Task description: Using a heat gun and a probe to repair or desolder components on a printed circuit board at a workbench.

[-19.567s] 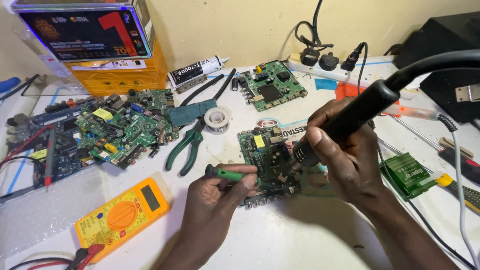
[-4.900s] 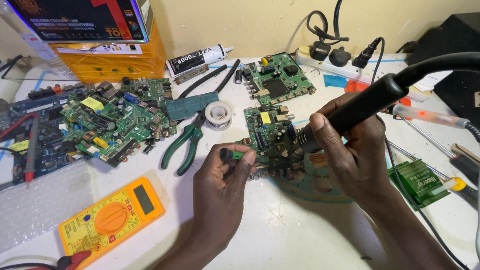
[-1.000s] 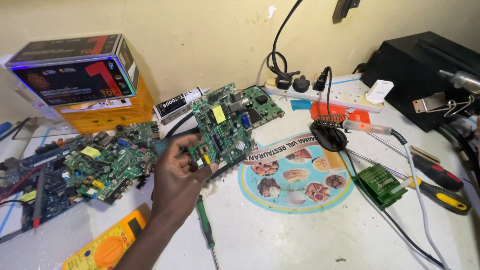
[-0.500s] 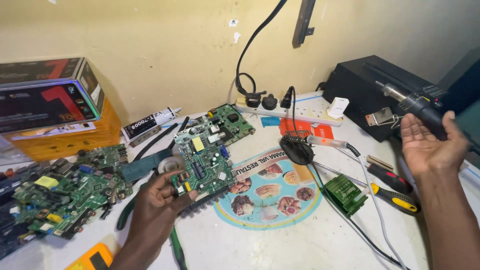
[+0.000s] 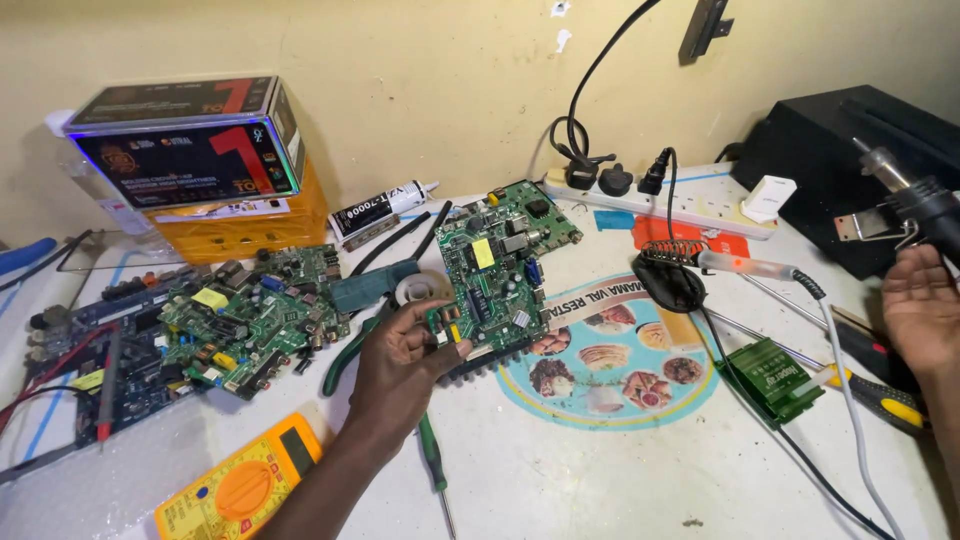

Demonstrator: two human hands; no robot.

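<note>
My left hand (image 5: 400, 358) grips the near edge of a green circuit board (image 5: 492, 280) and holds it tilted up over the white table. A green-handled screwdriver (image 5: 432, 466) lies on the table just under that wrist. At the far right, my right hand (image 5: 918, 312) is held palm up with the fingers apart, holding nothing. It sits just below the black hot-air gun (image 5: 925, 205), which hangs in a metal holder on the side of a black box (image 5: 830, 160).
Several loose circuit boards (image 5: 240, 320) lie at the left, beside green pliers (image 5: 348, 352) and a yellow multimeter (image 5: 240, 488). A round printed mat (image 5: 610, 385), a soldering iron (image 5: 745, 266), a small green module (image 5: 775, 370), a power strip (image 5: 690, 208) and stacked boxes (image 5: 190, 150) surround the work spot.
My right hand has come off the hot-air gun and dropped below it, leaving the gun in its holder. My left hand still holds the board raised.
</note>
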